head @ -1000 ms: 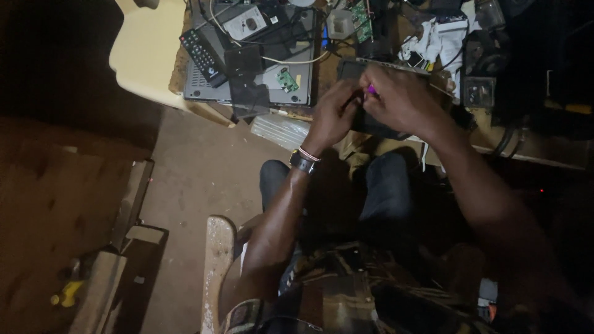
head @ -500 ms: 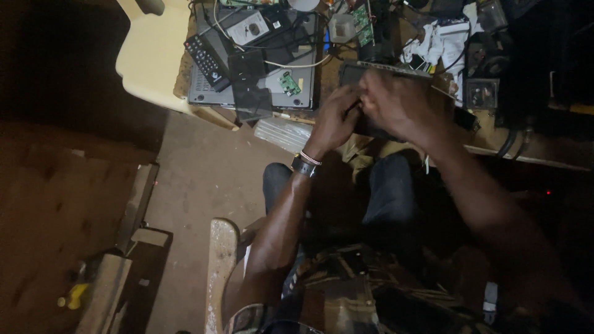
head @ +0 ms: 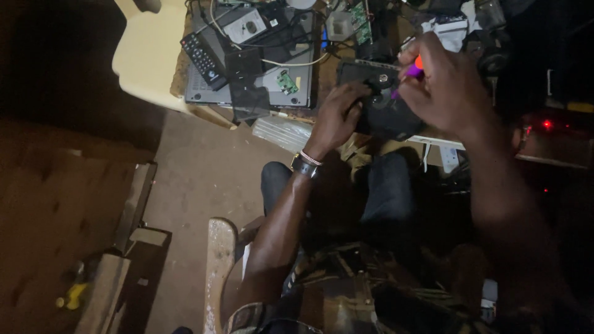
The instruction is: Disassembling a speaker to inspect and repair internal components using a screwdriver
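A dark flat device with a round metal hub lies at the front edge of the cluttered workbench. My left hand grips its left side, a watch and bracelet on the wrist. My right hand is closed around a small screwdriver with a purple and orange handle. The tool's tip points down at the top of the device near the hub.
A grey set-top box with a black remote, a small green circuit board and cables lies left of the device. A cream plastic chair stands at the far left. Wooden planks lie on the dirt floor. A red light glows at right.
My right hand has lifted a little and tilted, so the screwdriver handle shows again above the device. The left hand has stayed on the device's left side.
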